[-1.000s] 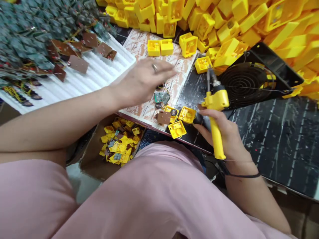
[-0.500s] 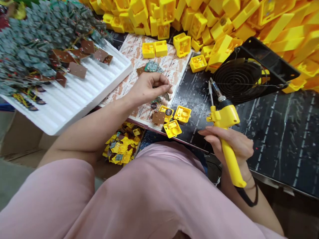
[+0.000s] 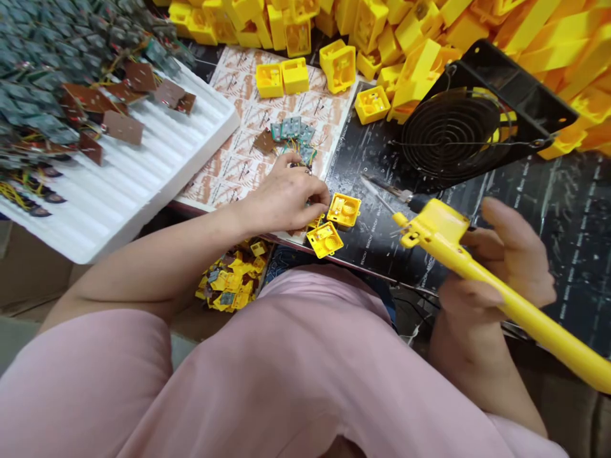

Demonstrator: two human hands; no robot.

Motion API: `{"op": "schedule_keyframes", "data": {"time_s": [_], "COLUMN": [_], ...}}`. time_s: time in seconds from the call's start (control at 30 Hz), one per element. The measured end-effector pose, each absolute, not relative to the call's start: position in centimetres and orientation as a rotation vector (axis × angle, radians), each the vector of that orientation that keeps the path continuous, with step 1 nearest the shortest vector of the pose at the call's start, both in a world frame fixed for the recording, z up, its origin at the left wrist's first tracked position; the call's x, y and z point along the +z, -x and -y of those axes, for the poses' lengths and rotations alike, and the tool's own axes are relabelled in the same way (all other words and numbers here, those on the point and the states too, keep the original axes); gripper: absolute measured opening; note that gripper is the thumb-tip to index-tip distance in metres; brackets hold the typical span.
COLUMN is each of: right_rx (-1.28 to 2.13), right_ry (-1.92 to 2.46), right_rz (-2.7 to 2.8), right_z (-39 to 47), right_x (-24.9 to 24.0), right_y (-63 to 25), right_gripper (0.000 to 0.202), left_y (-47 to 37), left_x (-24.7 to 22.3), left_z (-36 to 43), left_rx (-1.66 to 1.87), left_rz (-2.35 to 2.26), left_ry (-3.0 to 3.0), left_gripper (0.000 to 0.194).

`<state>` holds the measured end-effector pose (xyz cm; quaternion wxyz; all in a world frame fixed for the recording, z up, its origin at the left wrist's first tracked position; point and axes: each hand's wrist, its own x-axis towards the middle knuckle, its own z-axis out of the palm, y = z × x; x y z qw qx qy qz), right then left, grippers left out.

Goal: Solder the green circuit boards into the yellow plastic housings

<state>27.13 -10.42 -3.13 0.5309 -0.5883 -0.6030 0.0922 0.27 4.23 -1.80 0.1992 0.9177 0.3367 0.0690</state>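
A yellow soldering gun with a metal tip and a thin feed tube is held in my right hand, its tip pointing left over the black bench. My left hand is closed, fingers bent down over a yellow case mostly hidden under them; what they grip, if anything, is hidden. Right beside it lie two open yellow cases, one farther back and one at the bench edge. Just beyond my left hand rests a cluster of small green circuit boards with thin wires, and a brown board.
A white foam tray heaped with wired boards stands at left. Yellow housings pile up along the back, several standing nearer. A black fan sits at back right. Below the edge is a box of yellow parts.
My left hand has moved down toward me, covering the brown board and round part by the cases. My right hand has shifted right, tilting the soldering gun so its tip now points left and lower.
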Motion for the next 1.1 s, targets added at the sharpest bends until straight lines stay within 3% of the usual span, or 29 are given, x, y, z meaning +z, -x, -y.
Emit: {"op": "schedule_keyframes", "data": {"time_s": [0.13,0.27,0.37,0.43,0.63,0.97,1.1], "right_rx": [0.092,0.037,0.088,0.108,0.174,0.203,0.303], "right_ry": [1.196,1.216,1.211,1.142,1.007,0.866,1.075], "right_rz": [1.203,1.297,1.702,1.879,2.046,2.251,2.142], "right_z": [9.8,10.2,11.1,11.3,10.3,8.9,10.1], "right_x": [-3.3,-3.4,-2.9,-2.4,-1.0,1.8,2.4], "right_y": [-27.3,-27.7,-28.2,-28.4,-27.9,-27.3,-27.5], "right_gripper": [0.065,0.025,0.058,0.065,0.025,0.019,0.006], "left_y": [-0.5,-1.2,-1.5,-1.6,-1.5,-1.9,-2.0], "left_x": [-2.1,-2.5,-2.7,-2.9,-3.1,-3.3,-3.1], "left_z": [-3.4,-2.7,-2.5,-2.5,-2.5,-2.3,-2.3], "left_rx": [0.259,0.288,0.279,0.282,0.284,0.275,0.238], "left_rz": [-0.994,-1.027,-1.036,-1.035,-1.033,-1.089,-1.064], "left_ry": [-2.682,-2.796,-2.838,-2.850,-2.860,-2.881,-2.911], "left_gripper": [0.027,0.031,0.031,0.031,0.033,0.027,0.030]}}
